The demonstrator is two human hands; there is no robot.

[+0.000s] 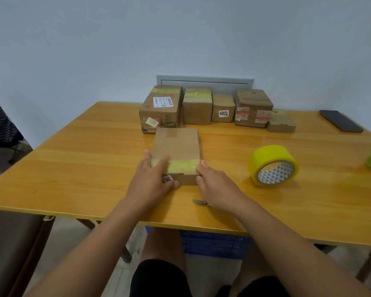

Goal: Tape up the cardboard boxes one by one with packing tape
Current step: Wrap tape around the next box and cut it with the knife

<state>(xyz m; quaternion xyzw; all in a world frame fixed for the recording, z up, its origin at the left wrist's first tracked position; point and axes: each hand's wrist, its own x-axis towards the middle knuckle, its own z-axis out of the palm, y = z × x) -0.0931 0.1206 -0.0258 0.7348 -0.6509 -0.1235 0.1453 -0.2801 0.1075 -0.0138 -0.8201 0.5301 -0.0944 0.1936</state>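
Now my left hand (150, 179) and right hand (214, 185) press flat, fingers spread, gripping nothing, on the box (177, 146) near the bench's front edge. It looks light and stiff; I'd hold its side walls.

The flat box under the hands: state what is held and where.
Nothing is gripped. The left hand and right hand lie open on the flat box, pressing its yellow tape strip at the near end.

table (73, 168) orange-yellow wood grain | tape roll (273, 165) yellow, core triangle-patterned | flat box (177, 144) brown | phone (340, 120) seemingly black
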